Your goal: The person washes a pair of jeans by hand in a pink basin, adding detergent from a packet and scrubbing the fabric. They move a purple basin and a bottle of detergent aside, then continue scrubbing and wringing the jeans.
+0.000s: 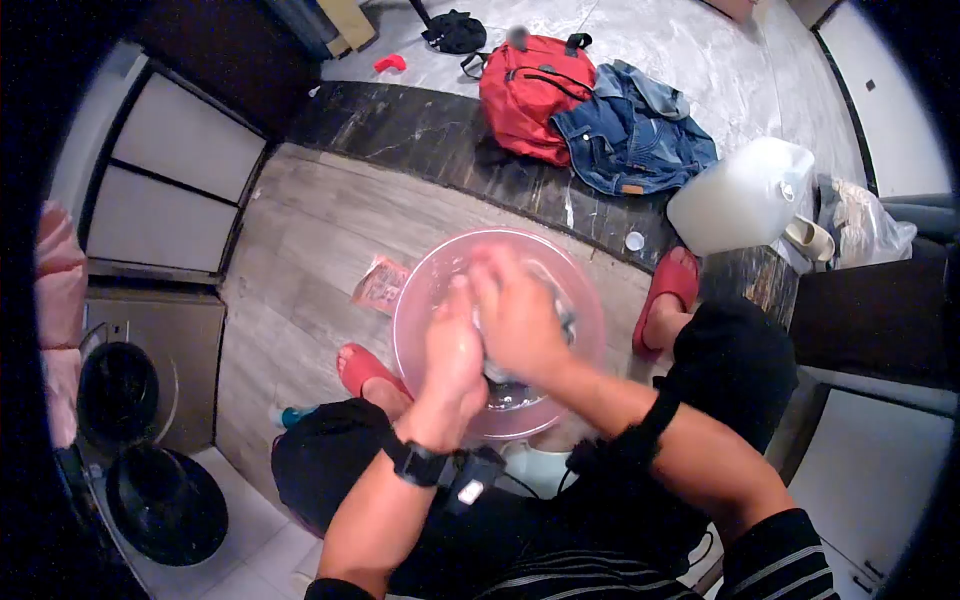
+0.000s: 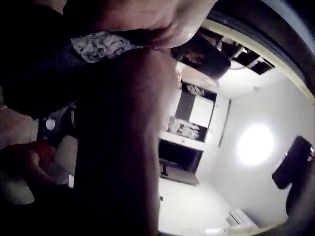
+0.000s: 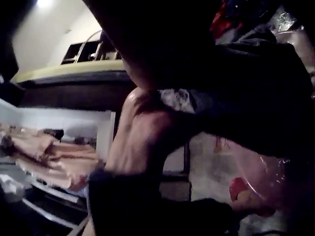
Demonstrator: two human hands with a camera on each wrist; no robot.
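Note:
A pink plastic basin stands on the floor between the person's feet, with water and a wet greyish cloth in it. Over the basin the left hand and right hand are pressed together, palms facing, both blurred by motion. Between them they grip a bunched part of the cloth, mostly hidden by the fingers. In the left wrist view, a pale, foamy-looking patch of the cloth shows between the hands. The right wrist view shows the same pale cloth beside the knuckles.
Red slippers flank the basin, and a pink printed packet lies at its left. On the dark step beyond are a red backpack, a denim garment, a white jug and a small white cap.

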